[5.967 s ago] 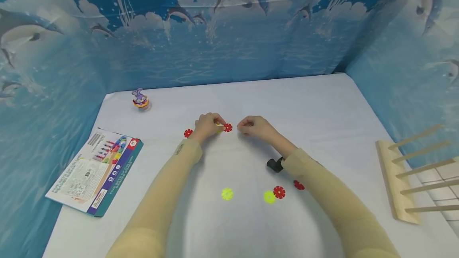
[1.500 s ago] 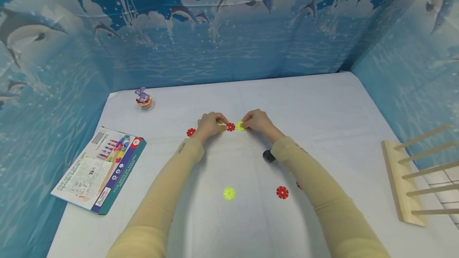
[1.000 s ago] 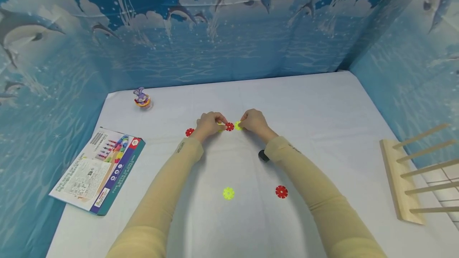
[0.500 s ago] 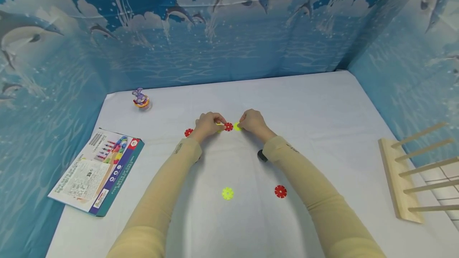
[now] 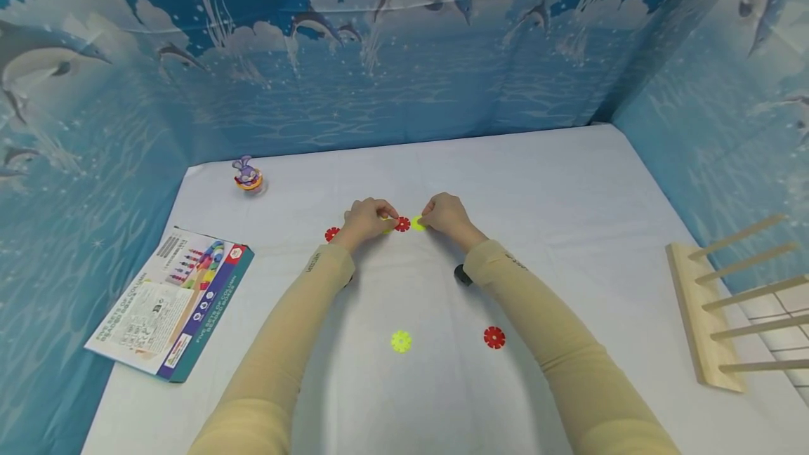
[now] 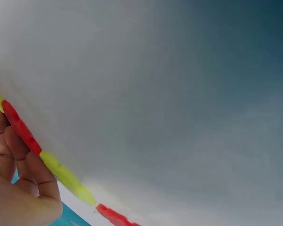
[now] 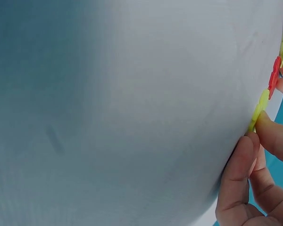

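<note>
Red and yellow plastic snowflake discs form a row across the white table. In the head view a red disc [image 5: 331, 234] is at its left end, and my left hand [image 5: 365, 223] covers the part beside it. With thumb and index finger my left hand pinches the edge of another red disc [image 5: 403, 224]. Against that disc's right side is a yellow disc [image 5: 418, 222], pinched by my right hand [image 5: 446, 215]. The left wrist view shows a red disc [image 6: 21, 127] and a yellow disc [image 6: 68, 179] along my left fingers. Whether they interlock, I cannot tell.
Closer to me lie a loose yellow disc [image 5: 401, 341] and a loose red disc [image 5: 494, 337]. A boxed toy set [image 5: 170, 300] lies at left, with a purple rabbit figure [image 5: 248, 174] behind it. A wooden peg rack [image 5: 704, 318] stands at the right edge.
A yellow disc from the front right is now in my right hand, moved leftward up to the red disc. My left hand has kept its place. One front red disc is now out of sight.
</note>
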Tool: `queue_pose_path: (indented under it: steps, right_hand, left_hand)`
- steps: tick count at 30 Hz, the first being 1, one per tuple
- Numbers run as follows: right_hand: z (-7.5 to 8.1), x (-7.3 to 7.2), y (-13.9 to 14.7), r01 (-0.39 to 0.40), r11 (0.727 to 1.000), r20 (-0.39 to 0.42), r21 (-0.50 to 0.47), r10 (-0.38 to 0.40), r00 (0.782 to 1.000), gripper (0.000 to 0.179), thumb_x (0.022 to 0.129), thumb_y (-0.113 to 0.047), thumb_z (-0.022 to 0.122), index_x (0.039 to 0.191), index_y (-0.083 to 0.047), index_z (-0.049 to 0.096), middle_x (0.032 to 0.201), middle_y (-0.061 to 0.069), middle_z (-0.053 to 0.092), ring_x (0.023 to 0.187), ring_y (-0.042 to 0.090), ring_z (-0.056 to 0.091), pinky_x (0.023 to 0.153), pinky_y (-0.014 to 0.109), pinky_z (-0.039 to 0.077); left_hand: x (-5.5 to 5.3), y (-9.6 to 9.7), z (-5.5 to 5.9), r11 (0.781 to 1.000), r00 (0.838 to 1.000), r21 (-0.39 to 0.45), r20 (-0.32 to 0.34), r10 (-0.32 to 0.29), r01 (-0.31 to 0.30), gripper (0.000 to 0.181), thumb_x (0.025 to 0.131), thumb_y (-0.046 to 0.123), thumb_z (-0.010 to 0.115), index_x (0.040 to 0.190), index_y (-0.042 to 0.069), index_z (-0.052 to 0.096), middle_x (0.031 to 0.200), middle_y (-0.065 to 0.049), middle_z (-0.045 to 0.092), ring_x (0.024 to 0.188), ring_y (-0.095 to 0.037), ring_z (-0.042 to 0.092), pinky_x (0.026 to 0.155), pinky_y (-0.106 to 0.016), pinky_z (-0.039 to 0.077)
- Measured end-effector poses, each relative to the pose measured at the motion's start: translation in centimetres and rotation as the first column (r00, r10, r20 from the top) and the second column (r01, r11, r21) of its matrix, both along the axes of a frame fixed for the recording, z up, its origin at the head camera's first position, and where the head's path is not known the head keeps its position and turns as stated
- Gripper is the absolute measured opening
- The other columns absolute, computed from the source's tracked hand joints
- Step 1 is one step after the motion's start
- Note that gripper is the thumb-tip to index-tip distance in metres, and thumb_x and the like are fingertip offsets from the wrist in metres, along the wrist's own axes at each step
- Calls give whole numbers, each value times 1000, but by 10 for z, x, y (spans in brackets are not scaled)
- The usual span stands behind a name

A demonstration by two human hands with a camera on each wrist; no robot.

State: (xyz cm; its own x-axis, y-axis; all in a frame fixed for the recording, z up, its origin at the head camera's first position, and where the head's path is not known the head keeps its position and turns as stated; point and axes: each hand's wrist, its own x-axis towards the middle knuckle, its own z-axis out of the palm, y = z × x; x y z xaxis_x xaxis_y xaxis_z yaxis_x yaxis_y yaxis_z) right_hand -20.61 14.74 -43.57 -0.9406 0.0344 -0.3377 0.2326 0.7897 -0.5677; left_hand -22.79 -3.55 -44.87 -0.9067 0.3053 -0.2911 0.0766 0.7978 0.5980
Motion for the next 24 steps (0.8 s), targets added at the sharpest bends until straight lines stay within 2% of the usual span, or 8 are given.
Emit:
queue_pose_path:
  steps: [7,12,17,24]
  right_hand:
    - [-1,-1,1,-1,1000,2,-3,1,1000,18,87,-17,73,95,-1,69,91,9,66,78,17,55,66,24,43]
    - [-1,-2,3,11,1000,20,-12,-10,1000,20,88,-18,73,98,-1,70,94,10,66,82,19,56,68,25,44]
    - [-3,-1,4,0,1000,2,-24,0,1000,20,87,-19,74,96,-1,71,95,11,67,81,18,55,67,24,43]
    - [-2,-2,5,-12,999,-17,-34,11,1000,18,88,-17,72,95,-1,72,92,10,68,78,17,55,64,22,42]
  left_hand:
    - [-1,2,2,1000,1000,-5,-4,-5,5,17,93,30,67,103,17,71,101,-4,59,106,-26,44,97,-49,32]
    - [-1,8,4,1000,1000,10,-13,-16,16,18,93,28,67,106,17,71,109,-5,63,114,-27,45,102,-51,33]
    - [0,17,4,999,999,25,-19,-36,37,17,92,27,70,105,18,73,114,-5,65,117,-28,46,104,-55,31]
    - [-1,25,1,999,998,-11,-45,-49,49,17,90,27,72,105,20,74,115,-5,65,116,-28,47,103,-54,32]
